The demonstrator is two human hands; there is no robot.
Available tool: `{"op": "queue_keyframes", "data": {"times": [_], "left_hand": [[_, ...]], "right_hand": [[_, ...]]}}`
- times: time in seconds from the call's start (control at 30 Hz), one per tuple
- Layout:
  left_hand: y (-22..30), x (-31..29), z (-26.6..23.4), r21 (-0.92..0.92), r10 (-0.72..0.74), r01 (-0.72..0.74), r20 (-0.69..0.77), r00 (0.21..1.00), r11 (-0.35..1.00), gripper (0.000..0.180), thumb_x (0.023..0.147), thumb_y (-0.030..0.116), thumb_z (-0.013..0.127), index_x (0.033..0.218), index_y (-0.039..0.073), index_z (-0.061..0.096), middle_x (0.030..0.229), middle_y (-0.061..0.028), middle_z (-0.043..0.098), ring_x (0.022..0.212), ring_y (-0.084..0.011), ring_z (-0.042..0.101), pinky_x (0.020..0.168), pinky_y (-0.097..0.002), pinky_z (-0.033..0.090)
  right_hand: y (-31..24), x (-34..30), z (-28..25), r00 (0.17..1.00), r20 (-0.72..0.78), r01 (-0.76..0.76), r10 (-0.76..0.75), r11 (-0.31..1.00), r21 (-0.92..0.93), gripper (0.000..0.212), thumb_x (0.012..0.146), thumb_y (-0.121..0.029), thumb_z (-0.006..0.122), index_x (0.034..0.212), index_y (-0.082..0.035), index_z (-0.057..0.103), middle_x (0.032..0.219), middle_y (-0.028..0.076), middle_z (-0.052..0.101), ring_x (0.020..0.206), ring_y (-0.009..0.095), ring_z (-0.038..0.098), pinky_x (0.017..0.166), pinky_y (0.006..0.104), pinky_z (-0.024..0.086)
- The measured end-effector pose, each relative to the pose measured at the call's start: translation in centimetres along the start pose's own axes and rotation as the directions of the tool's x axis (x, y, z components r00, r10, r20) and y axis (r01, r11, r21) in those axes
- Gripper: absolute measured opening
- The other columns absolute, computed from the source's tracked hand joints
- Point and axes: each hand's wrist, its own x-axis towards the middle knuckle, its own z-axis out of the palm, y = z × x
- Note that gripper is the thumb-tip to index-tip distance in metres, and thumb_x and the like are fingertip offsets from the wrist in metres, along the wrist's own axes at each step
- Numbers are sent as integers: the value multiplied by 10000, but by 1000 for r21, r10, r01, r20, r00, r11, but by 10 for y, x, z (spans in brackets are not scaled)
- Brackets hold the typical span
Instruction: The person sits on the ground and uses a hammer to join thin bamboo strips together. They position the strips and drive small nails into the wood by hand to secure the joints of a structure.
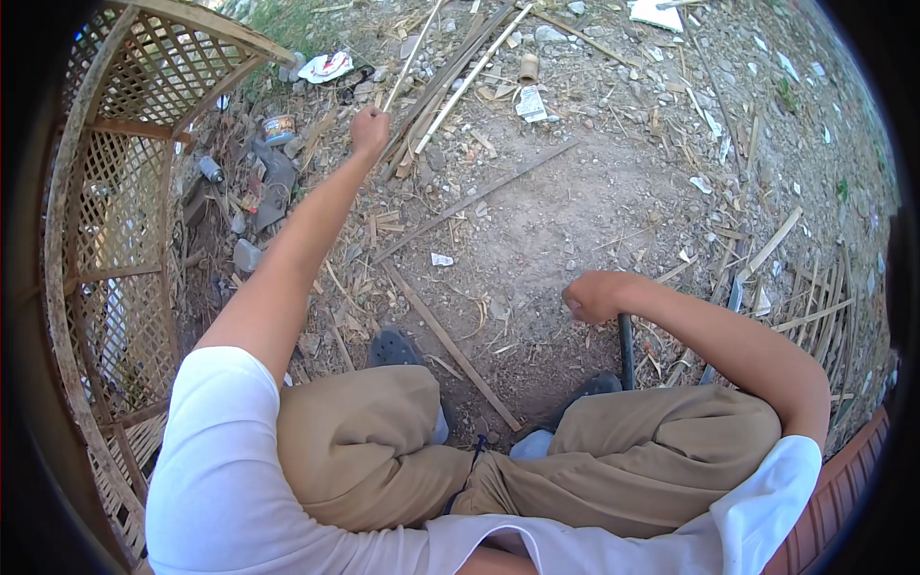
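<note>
My left hand (369,131) reaches forward with its arm nearly straight. Its fingers are closed around the lower end of a thin pale wooden stick (412,59), which runs up toward the top edge. Just right of it lie a bundle of dark wooden strips (436,96) and another pale stick (475,79). Over the bare dirt, with the elbow bent, my right hand (591,295) is curled closed; its palm side is hidden. A dark rod (627,353) shows below the right wrist, beside my shoe. Whether that hand touches the rod, I cannot tell.
Two flat wooden slats lie on the dirt, a long slat (475,199) and a nearer slat (450,343). A wooden lattice frame (120,278) stands along the left. Split strips (815,311) are heaped at the right. A small tub (279,129) and stones lie at left.
</note>
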Motion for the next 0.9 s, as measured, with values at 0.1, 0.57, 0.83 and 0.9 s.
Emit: {"op": "queue_keyframes", "data": {"times": [0.1,0.57,0.83,0.9], "left_hand": [[5,-14,6,-168,-103,98,-22,994,981,169,823,170,649,831,15,716,719,-146,710,689,-264,686,693,-416,518],[-29,-30,-51,-174,-134,205,352,926,963,366,954,347,632,880,-4,702,655,-52,610,598,-243,607,619,-428,490],[-27,-18,-27,553,341,-284,0,940,783,480,917,335,718,1253,13,604,1167,-181,665,1129,-364,643,996,-481,498],[-25,5,-24,332,383,-416,162,909,847,431,901,299,741,1191,11,606,1106,-189,664,1091,-373,648,964,-465,506]], "right_hand": [[2,-2,-6,997,-31,-70,71,997,33,287,938,-257,635,1096,-44,745,1155,231,742,1113,417,704,944,506,563],[-10,42,-29,999,38,16,-16,1000,-2,291,936,-269,644,1127,-61,714,1130,216,740,1111,415,696,948,513,550],[-17,60,-52,999,-23,31,-32,999,-24,280,946,-277,651,1104,-54,712,1093,233,740,1078,419,701,928,514,553],[-15,62,-56,996,-59,64,-61,997,49,285,952,-286,657,1108,-53,712,1088,232,742,1079,420,701,930,515,554]]}}
